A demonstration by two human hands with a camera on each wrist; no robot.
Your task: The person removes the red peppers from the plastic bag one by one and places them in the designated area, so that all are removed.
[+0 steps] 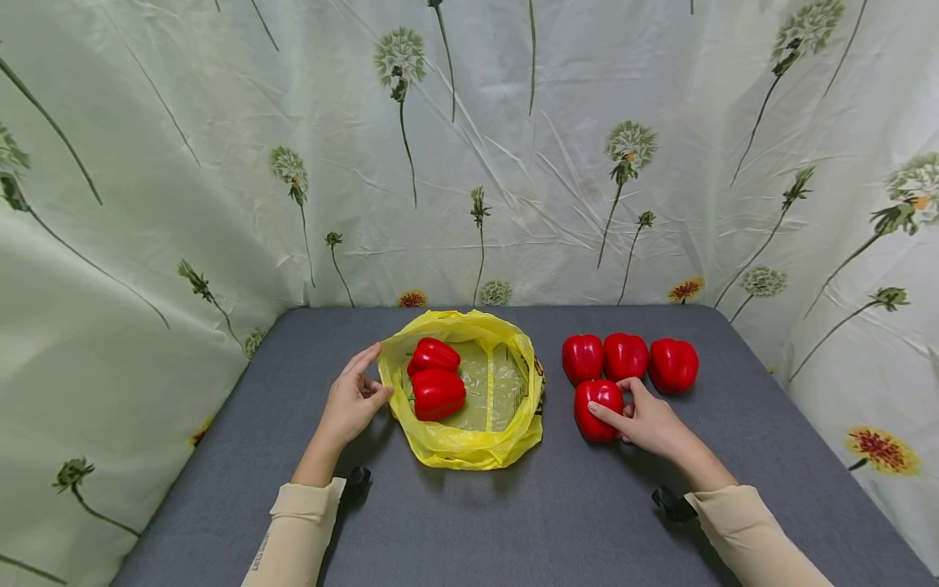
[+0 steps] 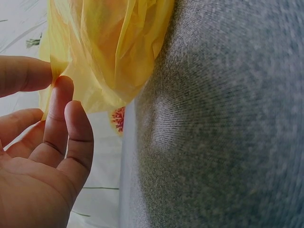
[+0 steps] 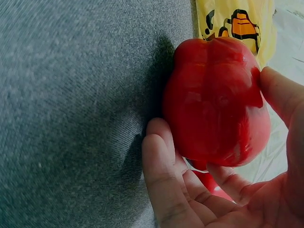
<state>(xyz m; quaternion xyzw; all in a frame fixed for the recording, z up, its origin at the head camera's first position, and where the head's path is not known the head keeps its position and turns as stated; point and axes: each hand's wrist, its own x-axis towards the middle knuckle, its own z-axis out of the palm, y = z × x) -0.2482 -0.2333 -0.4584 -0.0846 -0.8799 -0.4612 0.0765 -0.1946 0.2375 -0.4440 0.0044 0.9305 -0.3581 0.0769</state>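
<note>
A yellow plastic bag (image 1: pixel 469 448) stands with its mouth spread wide in the head view, and two red bell peppers (image 1: pixel 438 395) lie inside on its left side. My left hand (image 1: pixel 350 403) pinches the bag's left rim; in the left wrist view the thumb and fingers meet at the thin yellow edge. To the right of the bag, my right hand (image 1: pixel 649 420) grips a red bell pepper (image 1: pixel 596 410), thumb on its near side and fingers round the far side. The right wrist view shows this bell pepper (image 3: pixel 213 104) close over the grey cloth.
Behind the held pepper, three more red bell peppers (image 1: pixel 626 356) sit in a row on the grey table (image 1: pixel 469 530). A pale curtain (image 1: pixel 469 147) with a dandelion print hangs along the back and sides. Black wrist straps show at both cuffs.
</note>
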